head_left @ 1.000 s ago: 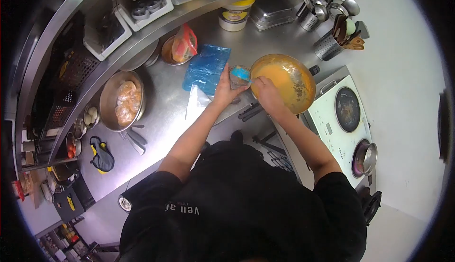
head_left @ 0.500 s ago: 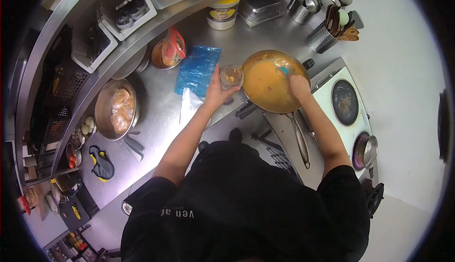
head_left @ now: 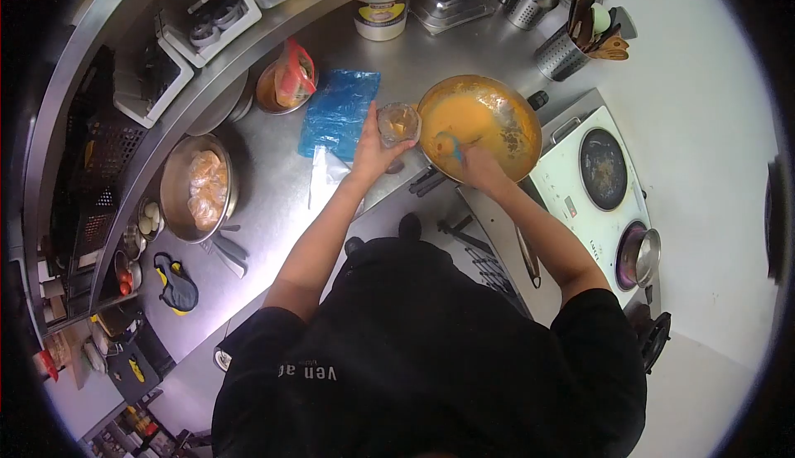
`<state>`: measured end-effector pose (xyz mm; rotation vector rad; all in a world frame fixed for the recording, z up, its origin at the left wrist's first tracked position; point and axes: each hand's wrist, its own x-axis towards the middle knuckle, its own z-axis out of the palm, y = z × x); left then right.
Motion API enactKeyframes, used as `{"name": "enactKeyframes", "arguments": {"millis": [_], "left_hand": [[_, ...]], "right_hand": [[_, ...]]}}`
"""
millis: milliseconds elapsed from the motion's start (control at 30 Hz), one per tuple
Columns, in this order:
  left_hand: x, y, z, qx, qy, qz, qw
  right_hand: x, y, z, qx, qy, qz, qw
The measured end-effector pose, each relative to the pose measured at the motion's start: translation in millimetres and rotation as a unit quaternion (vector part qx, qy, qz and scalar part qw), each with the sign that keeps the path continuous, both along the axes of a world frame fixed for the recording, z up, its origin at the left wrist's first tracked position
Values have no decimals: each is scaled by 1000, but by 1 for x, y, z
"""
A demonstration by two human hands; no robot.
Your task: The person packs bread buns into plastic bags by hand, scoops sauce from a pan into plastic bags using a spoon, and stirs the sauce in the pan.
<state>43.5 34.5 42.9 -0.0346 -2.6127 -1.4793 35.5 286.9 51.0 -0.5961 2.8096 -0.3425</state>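
My left hand [head_left: 377, 150] is wrapped round a small clear bag-lined container [head_left: 398, 124] with some orange sauce inside, just left of the pan. Over the lower left part of the wide pan [head_left: 530, 110], my right hand [head_left: 480, 166] grips a blue utensil [head_left: 451, 145] whose end is in the orange sauce [head_left: 464, 118]. The pan's right side shows a thinner, patchy layer of sauce. A blue plastic bag [head_left: 339, 110] lies flat on the counter left of my left hand, with a clear plastic bag [head_left: 329, 178] below it.
A steel bowl [head_left: 168, 197] of filled clear bags stands at the left, near a knife [head_left: 228, 255]. Behind are a small bowl [head_left: 267, 94] with a red bag, a white tub [head_left: 382, 19] and utensil holders [head_left: 563, 54]. An electric hob [head_left: 584, 224] stands right.
My right hand and the blue utensil have moved from the pan's upper right to its lower left. Earlier, the utensil was over the container; my left hand still holds that container.
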Motion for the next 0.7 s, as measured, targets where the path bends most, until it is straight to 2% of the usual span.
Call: {"name": "enactKeyframes", "arguments": {"millis": [33, 100, 133, 200, 233, 300, 333, 400, 433, 500, 533, 600, 633, 700], "left_hand": [[0, 0, -1, 0, 0, 1, 1000], [0, -1, -3, 8, -4, 0, 1000], [0, -2, -2, 8, -4, 3, 1000], [1, -3, -1, 24, -13, -6, 1000], [2, -3, -2, 23, -13, -4, 1000], [2, -6, -6, 29, 8, -14, 999], [1, -7, -9, 27, 8, -13, 1000], [0, -8, -11, 29, 27, -17, 999], [-1, -8, -11, 29, 27, -16, 999], [-1, -9, -8, 24, 23, -22, 999], [0, -8, -8, 24, 24, -21, 999], [0, -5, -8, 11, 31, -17, 999], [0, -4, -4, 13, 33, -17, 999], [1, -4, 1, 33, -14, -18, 999]], "right_hand": [[0, 0, 3, 0, 0, 1, 1000], [-1, 3, 11, -148, -73, -47, 985], [-6, 7, 3, -147, -73, -45, 985], [-18, 9, -7, -327, -240, -120, 906], [-19, 10, -3, -327, -241, -117, 906], [-21, 10, 9, -385, -307, -214, 844], [-25, 14, 7, -386, -308, -212, 844], [-33, 22, 11, -325, -248, -185, 894], [-33, 19, 17, -325, -248, -184, 894], [-29, 10, 39, -254, 1, -68, 965], [-23, -1, 55, -254, 2, -67, 965], [-9, -27, 81, -239, 121, -26, 963], [-5, -35, 80, -238, 124, -25, 963], [1, -48, 74, -139, 223, 67, 963]]}}
